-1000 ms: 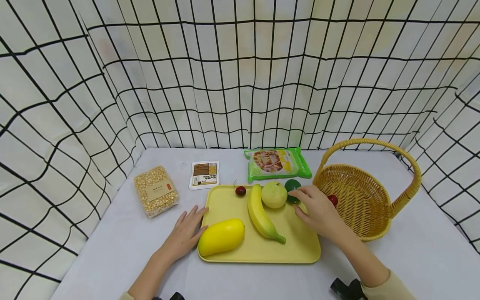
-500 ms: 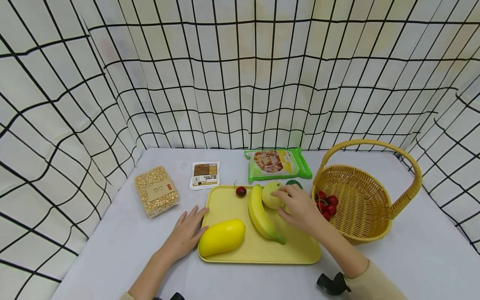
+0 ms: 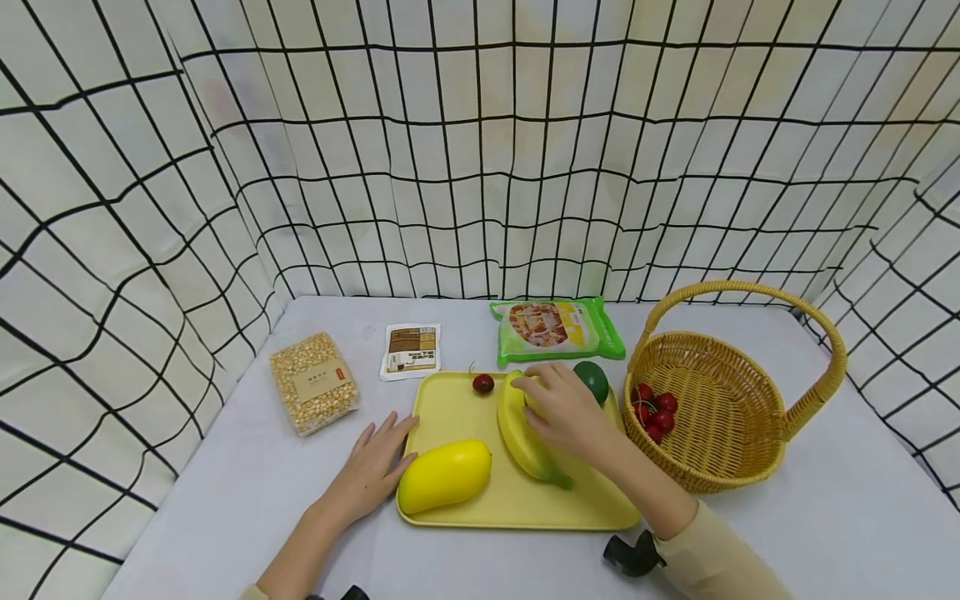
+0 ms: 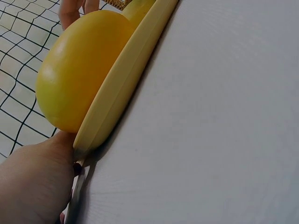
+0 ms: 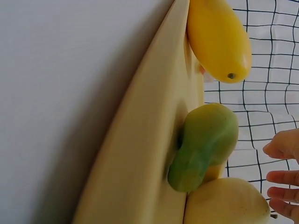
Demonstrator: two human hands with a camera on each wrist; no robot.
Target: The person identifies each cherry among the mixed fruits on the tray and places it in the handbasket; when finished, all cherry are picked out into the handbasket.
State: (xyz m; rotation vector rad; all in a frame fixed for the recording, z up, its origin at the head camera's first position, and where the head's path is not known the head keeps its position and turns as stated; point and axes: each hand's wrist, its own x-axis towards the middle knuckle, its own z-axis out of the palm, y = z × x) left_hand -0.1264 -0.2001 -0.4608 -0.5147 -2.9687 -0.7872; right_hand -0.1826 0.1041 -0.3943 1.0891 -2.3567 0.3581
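My left hand (image 3: 367, 471) rests at the left rim of the yellow tray (image 3: 517, 512), fingers spread, beside a yellow mango-like fruit (image 3: 444, 475). Above the tray, my right hand (image 3: 566, 412) hovers over the upper part of a banana (image 3: 517, 429) with loosely bent fingers. A pale green round fruit (image 5: 226, 203) is covered by that hand in the head view but appears in the right wrist view, where the fingers are apart from the fruits. Behind the hand lies a dark green round fruit (image 3: 592, 382). One dark cherry (image 3: 483, 383) sits near the tray's far rim.
A wicker basket (image 3: 720, 417) with a tall handle stands right of the tray, holding several red cherries (image 3: 656, 412). Beyond the tray lie a green food packet (image 3: 555, 330) and a small flat sachet (image 3: 411, 351). A bag of corn kernels (image 3: 313, 383) is at the left.
My right hand has moved left from the dark green fruit, across the pale green one, to above the banana. The basket's cherries have come into view. My left hand has stayed put.
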